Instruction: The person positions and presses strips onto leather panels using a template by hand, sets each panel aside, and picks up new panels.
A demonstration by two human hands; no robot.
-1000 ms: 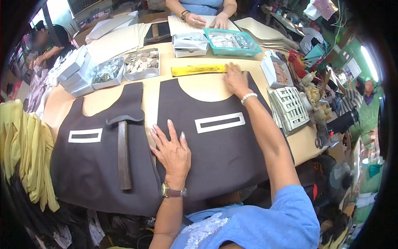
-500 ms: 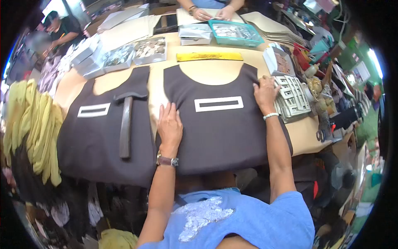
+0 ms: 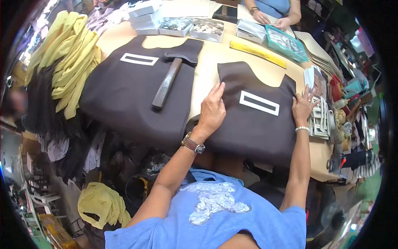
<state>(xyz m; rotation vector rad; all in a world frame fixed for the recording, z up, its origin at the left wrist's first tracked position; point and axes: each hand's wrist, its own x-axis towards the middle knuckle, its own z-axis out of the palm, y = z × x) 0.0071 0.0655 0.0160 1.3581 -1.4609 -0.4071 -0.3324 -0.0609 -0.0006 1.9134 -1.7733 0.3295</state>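
Note:
A dark brown panel [image 3: 248,128] with a scooped top edge and a white rectangular frame [image 3: 259,103] on its face lies in front of me. My left hand [image 3: 213,107] has its fingers closed at the panel's left edge, which looks slightly raised. At the right edge, my right hand [image 3: 303,107] rests with its fingers spread, beside a stack of cream cut-out pieces [image 3: 320,120]. To the left is a second dark panel [image 3: 120,95] with its own white frame [image 3: 139,59]. A hammer [image 3: 168,83] rests on it.
A yellow bar [image 3: 258,54] lies beyond the panels. Farther back are boxes of small pieces [image 3: 207,30] and a teal tray [image 3: 286,43], near another person's hands [image 3: 271,20]. Yellow cloths [image 3: 68,54] hang at the table's left. Tools and clutter crowd the right side.
The view has turned, so the table appears shifted and tilted. My left hand's fingers, flat before, are now closed at the panel's left edge. That edge has lifted a little.

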